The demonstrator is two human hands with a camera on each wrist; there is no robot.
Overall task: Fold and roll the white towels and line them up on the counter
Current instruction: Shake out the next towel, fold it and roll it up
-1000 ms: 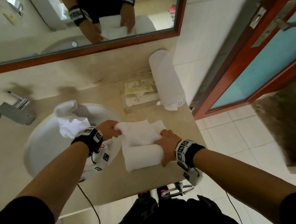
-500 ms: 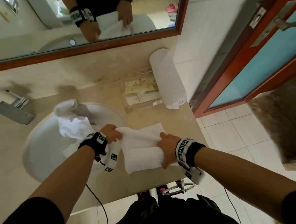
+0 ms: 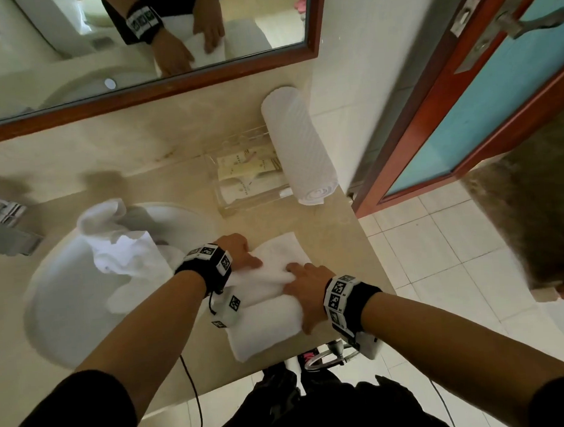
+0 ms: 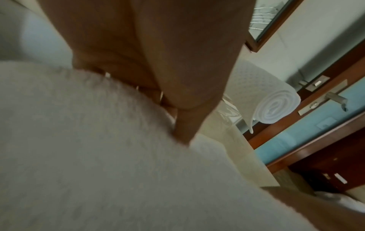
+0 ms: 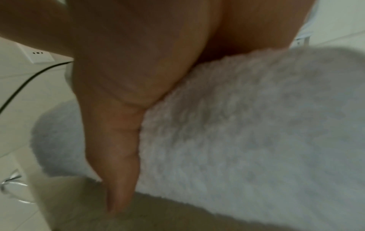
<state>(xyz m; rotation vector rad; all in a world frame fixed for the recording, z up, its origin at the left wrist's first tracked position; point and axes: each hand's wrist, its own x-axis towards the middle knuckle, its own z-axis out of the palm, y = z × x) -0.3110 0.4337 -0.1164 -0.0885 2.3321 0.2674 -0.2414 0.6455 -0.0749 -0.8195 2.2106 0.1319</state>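
Rolling the towel (image 3: 264,316) tight needs even pressure. Both the left hand (image 3: 240,252) and right hand (image 3: 306,289) press it with relaxed fingers; keep the edges aligned beneath them.

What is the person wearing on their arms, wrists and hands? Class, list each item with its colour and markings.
Both hands, the left hand and right hand, are bare. Each wrist carries a black band faced with white tiles printed with black square code markers. A white marker-tagged block hangs under the left wrist, with a thin black cable trailing down. Black sleeves cover the upper arms, and the forearms are bare.
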